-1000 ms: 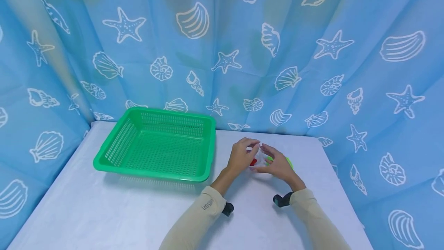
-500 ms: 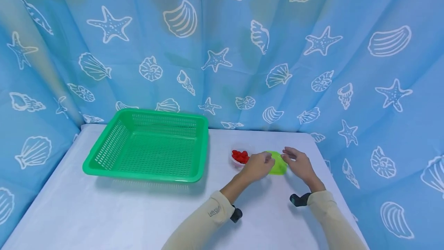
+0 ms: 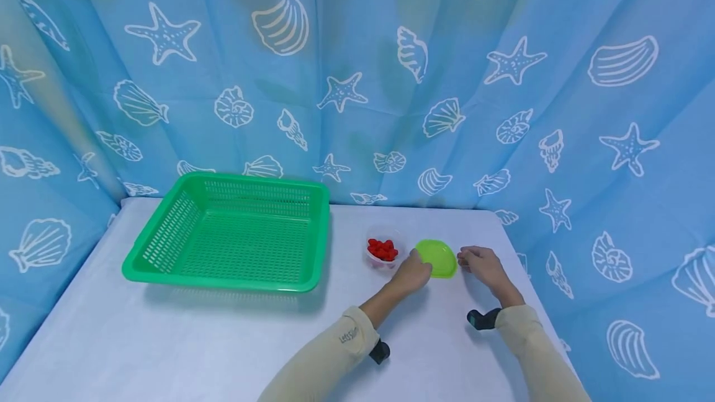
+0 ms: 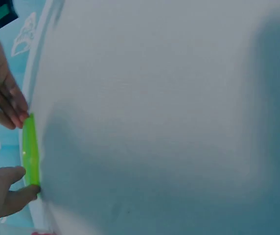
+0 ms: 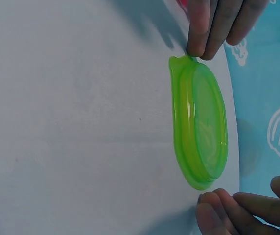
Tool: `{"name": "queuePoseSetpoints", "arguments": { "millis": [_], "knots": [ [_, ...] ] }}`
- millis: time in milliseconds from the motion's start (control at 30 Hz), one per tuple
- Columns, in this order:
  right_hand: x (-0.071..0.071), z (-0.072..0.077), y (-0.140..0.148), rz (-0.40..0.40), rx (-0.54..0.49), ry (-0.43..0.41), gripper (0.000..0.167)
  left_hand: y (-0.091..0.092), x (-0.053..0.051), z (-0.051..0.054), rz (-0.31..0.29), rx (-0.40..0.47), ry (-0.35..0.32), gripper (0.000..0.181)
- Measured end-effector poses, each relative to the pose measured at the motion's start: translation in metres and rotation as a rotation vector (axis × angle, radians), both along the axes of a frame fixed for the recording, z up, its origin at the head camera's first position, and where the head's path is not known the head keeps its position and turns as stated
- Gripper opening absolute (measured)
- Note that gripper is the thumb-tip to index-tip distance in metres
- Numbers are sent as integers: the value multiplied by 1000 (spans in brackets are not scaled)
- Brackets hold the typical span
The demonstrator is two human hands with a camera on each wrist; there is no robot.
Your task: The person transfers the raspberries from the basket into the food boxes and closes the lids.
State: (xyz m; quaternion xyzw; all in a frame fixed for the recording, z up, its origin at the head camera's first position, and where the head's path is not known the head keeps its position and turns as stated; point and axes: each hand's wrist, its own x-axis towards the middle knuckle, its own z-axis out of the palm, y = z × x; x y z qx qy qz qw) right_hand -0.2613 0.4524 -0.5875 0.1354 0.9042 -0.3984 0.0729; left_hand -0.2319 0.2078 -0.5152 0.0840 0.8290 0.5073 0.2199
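A green plastic lid [image 3: 437, 258] lies on the white table, its shallow curved side showing in the right wrist view [image 5: 206, 122]. At its left edge is my left hand [image 3: 412, 273], whose fingertips touch the rim beside a small tab; whether they pinch it is hard to see. My right hand [image 3: 486, 268] stands at the opposite edge, fingers bent loosely and the tips just short of the rim in the right wrist view. Left of the lid is a clear plastic tub [image 3: 385, 234] holding several small red pieces [image 3: 382, 250], too small to name.
A large green plastic basket [image 3: 226, 284] stands on the left of the table, with nothing seen inside. Behind and to the right hangs a blue curtain [image 3: 357, 135] with white shell prints. The table's right edge runs close beside my right hand.
Both hands have left the clear tub, which now stands uncovered by them, and moved right to the green lid. My left hand has come down to its rim.
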Motion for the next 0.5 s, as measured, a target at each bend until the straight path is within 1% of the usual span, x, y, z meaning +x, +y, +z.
{"name": "queuePoseSetpoints", "arguments": {
  "millis": [33,67,100,167,200,300,333,433,500],
  "knots": [
    [-3,-4,2,-7,-10,-5,59,2,-1,-2,29,30,-5,60],
    [-4,-4,3,-17,-24,-12,59,4,-2,-3,58,56,-14,62],
    [-3,2,-2,-33,-41,-20,57,6,-3,-4,83,83,-17,62],
    [2,21,-12,-43,-79,-45,56,10,-4,-4,122,117,-35,60],
    [5,34,-19,-47,-94,-56,55,11,-5,-4,136,135,-43,59],
    [14,61,-33,-81,-127,-74,50,15,-4,-1,166,174,-49,57],
    [15,65,-35,-79,-132,-79,50,16,-4,0,173,185,-59,56],
    [17,72,-37,-97,-154,-100,48,19,-3,1,197,215,-110,58],
    [20,77,-38,-99,-171,-132,47,21,-2,2,214,234,-144,59]
  ]
}}
